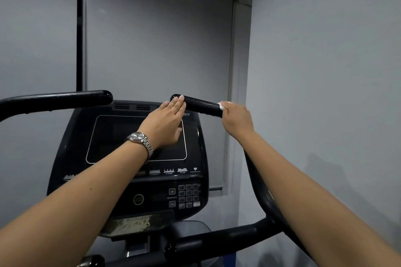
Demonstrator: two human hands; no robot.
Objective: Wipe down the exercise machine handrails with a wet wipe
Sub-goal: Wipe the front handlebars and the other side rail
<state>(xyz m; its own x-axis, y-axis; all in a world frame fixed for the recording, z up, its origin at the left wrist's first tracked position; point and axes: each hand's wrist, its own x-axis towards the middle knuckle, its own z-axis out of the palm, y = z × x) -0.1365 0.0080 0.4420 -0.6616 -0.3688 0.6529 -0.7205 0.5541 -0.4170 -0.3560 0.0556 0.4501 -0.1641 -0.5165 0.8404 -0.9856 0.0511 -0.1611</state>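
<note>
My right hand is closed around the right handrail, clamped on the wipe. The wipe is pressed between my fingers and the bar. Only a small white fold of it shows, at the inner edge of my fist, touching the black grip. This hand sits where the straight top section of the handrail meets its downward bend.

My left hand is flat, with the fingers straight and together, holding nothing. Its fingertips touch the rounded inner end of the same handrail. A metal watch is on that wrist.

The stretch of handrail between my two hands is bare and shows a faint sheen.

The left handrail lies across a gap from the right one, level with it, with no hand on it. The console stands below the gap, its dark screen partly covered by my left hand and forearm. The keypad is at the console's lower right. A lower bar runs beneath my right forearm. A grey blind hangs behind the machine.
</note>
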